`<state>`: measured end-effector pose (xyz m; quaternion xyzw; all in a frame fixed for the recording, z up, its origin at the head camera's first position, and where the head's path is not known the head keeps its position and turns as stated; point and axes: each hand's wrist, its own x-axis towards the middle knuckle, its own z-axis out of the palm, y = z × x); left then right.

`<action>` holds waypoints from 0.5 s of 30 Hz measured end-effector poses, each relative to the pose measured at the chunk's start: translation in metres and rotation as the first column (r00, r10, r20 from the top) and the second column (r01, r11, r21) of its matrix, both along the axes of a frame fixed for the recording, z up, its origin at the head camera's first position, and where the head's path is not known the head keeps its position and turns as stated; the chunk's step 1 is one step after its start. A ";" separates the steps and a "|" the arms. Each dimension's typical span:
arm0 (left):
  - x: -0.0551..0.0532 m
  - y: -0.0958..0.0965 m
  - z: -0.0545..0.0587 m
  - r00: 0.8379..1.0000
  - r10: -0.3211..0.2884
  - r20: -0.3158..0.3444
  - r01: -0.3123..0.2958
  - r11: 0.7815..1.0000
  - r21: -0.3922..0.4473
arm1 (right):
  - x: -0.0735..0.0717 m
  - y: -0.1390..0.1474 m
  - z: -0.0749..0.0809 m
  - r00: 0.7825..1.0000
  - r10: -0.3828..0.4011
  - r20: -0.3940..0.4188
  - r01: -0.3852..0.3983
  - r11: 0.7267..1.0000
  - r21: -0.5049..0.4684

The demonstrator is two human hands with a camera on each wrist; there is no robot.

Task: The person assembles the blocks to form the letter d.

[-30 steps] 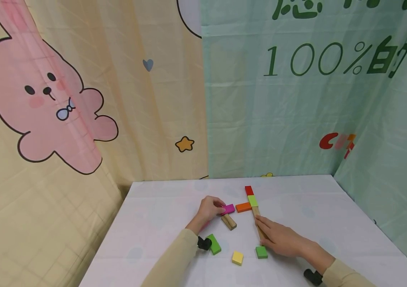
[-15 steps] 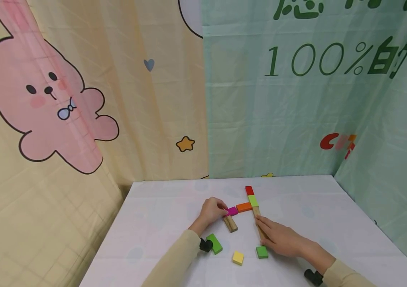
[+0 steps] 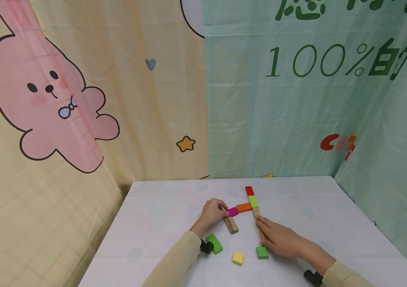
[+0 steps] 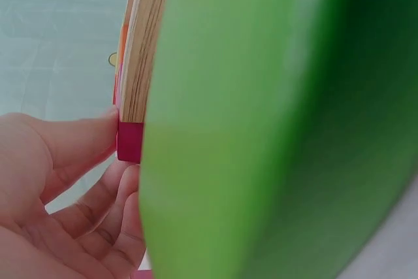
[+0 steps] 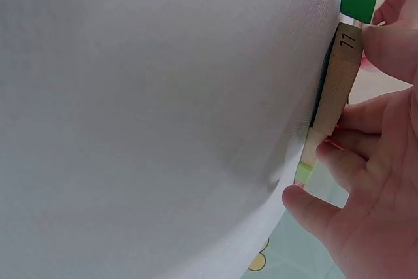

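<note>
My left hand [image 3: 215, 212] pinches a magenta block [image 3: 232, 211] between thumb and fingers, its far end at the orange block [image 3: 244, 207]. Just below lies a wooden block [image 3: 231, 225], close to the magenta one. Straight fingers of my right hand [image 3: 283, 237] rest along the side of a wooden strip [image 3: 256, 213], which the hand partly covers. In the right wrist view, the thumb and fingertips touch the wooden block marked 77 [image 5: 341, 73]. Beyond the strip follow a lime block [image 3: 253, 201] and a red block [image 3: 249, 191]; a green block [image 3: 262, 252] sits at its near end.
A yellow block [image 3: 238, 258] lies nearer the front of the white-covered table [image 3: 153, 223]. Beside my left wrist is another green block [image 3: 215, 243], which fills much of the left wrist view. Printed curtains [image 3: 160, 99] stand behind the table.
My left hand has moved slightly right with the magenta block, closing the gap to the orange block. The wooden block below has shifted a little right and nearer. My right hand stays in place.
</note>
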<state>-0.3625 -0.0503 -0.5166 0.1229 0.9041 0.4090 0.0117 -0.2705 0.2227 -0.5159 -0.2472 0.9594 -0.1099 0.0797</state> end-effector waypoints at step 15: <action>0.000 0.003 -0.001 1.000 0.024 0.004 -0.024 1.000 -0.019 | 0.001 0.000 0.003 1.000 -0.004 -0.002 0.004 1.000 -0.001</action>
